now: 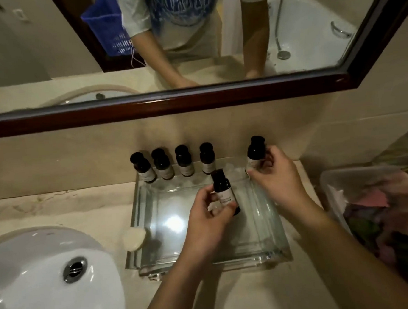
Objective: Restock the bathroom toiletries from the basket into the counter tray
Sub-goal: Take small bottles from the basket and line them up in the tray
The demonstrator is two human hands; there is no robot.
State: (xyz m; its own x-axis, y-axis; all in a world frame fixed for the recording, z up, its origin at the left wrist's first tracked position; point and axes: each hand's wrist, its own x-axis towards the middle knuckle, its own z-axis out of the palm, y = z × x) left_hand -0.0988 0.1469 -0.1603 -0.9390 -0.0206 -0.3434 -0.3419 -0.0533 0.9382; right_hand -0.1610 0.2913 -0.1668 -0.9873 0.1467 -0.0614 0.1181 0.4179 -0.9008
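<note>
My left hand (pixel 206 216) holds a small dark brown bottle with a black cap and pale label (pixel 224 191). Thumb and fingers curl round its lower half, and it leans a little over the back half of the clear glass tray (pixel 270 245) on the beige stone counter (pixel 58 208). My left forearm comes up from the bottom edge, crossing the tray's near rim.

My right hand (pixel 276 173) pinches a second matching bottle (pixel 255 152) between fingertips and thumb, upright at the tray's far right corner, close to the wall. That wrist is bent inward, with the forearm running in from the lower right.

Four more bottles of the same kind (pixel 184 160) stand in a row along the tray's far edge, to the left of the one in my right hand and just beyond the one in my left.

In the dark-framed mirror (pixel 195 100), a blue plastic mesh basket (pixel 109 24) shows beside my left upper arm.
</note>
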